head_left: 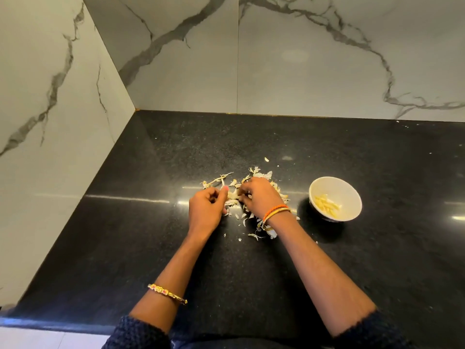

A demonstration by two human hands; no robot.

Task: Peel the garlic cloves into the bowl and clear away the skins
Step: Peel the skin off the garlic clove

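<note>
- A pale garlic clove sits between the two hands, low over the heap of skins, at the point where the fingertips of both meet.
- The left hand is curled, its thumb and forefinger pinching the clove from the left side; a pink-painted nail shows at the tip just beside it.
- The right hand is curled too, knuckles up, its fingertips closing on the clove from the right; whether it grips the clove itself or only a bit of skin on it cannot be told.
- The garlic skins lie scattered on the counter under and around both hands: some beyond the fingers toward the wall, more under the right wrist and trailing toward the person, with one long stalk-like strip off to the left.
- A white bowl stands on the counter to the right of the right hand, apart from the skin heap, with peeled cloves lying in its bottom.
- The right wrist wears an orange thread and a gold bangle; the left forearm carries a gold bracelet near the dark knitted sleeve.
- The black speckled counter runs back into a corner of white marble-veined wall tiles.
</note>
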